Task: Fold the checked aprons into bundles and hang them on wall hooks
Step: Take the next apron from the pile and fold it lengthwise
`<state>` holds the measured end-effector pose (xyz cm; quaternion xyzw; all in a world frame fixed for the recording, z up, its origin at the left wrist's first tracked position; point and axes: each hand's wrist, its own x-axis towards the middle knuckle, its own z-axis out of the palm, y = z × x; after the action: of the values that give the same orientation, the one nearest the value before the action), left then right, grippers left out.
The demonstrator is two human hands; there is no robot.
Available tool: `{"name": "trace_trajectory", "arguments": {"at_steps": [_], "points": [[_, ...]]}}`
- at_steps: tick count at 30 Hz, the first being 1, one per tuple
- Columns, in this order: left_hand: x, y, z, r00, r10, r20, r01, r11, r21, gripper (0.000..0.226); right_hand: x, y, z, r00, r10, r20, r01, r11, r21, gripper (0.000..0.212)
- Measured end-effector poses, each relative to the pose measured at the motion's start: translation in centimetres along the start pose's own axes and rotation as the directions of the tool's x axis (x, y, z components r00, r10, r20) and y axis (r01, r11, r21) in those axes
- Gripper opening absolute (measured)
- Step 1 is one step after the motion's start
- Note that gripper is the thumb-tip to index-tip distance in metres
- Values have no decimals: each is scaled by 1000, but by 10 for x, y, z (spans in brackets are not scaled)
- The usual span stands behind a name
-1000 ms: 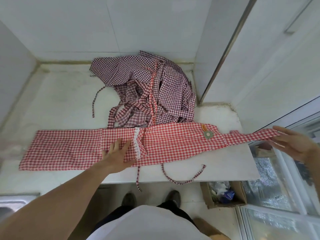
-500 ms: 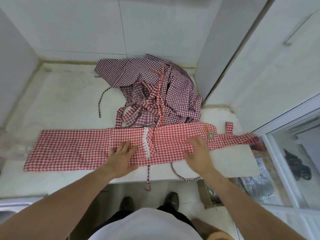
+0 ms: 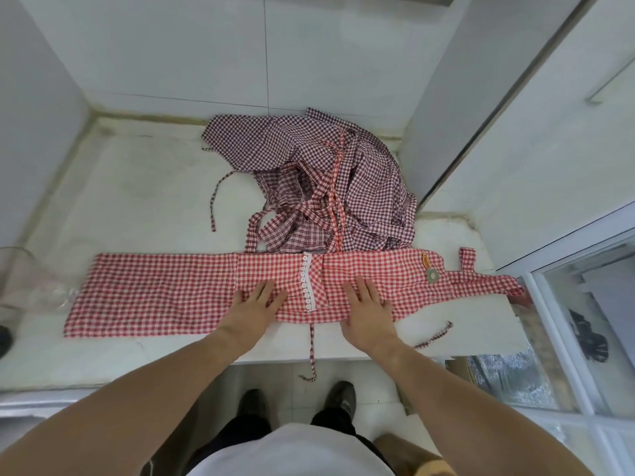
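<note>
A red-and-white checked cotton apron [image 3: 165, 297], already folded into a long narrow band, lies across the near part of the white stone counter [image 3: 113, 201], its neck end trailing off the right edge and a tie string dangling over the near edge. The left hand [image 3: 256, 304] and the right hand [image 3: 369, 304] both rest flat on its middle, fingers spread and pressing, one on each side of a white lace trim strip [image 3: 308, 286]. This looks like the smoothing step before bundling. Next, one end probably needs gathering and folding or rolling toward the centre while the other hand pins the band. A heap of crumpled maroon-and-white checked aprons [image 3: 309, 180] waits just beyond, untouched.
</note>
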<state>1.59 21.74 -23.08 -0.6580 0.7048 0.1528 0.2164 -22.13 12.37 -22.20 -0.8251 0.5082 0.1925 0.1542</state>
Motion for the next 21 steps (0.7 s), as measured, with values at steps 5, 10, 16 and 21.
{"name": "trace_trajectory", "arguments": {"at_steps": [5, 10, 16, 21], "points": [[-2, -11, 5, 986, -137, -92, 125, 984, -127, 75, 9, -20, 2, 998, 49, -34, -54, 984, -169, 70], [-17, -44, 45, 971, -119, -208, 59, 960, -273, 83, 16, -6, -2, 991, -19, -135, -17, 965, -263, 59], [-26, -75, 60, 942, -281, -182, 197, 905, -376, 71, 6, 34, 11, 978, 30, -204, -49, 995, -84, 64], [-41, -91, 17, 834, -473, -283, 332, 841, -428, 43, -2, 49, -27, 902, 147, -405, -44, 966, 253, 56]]}}
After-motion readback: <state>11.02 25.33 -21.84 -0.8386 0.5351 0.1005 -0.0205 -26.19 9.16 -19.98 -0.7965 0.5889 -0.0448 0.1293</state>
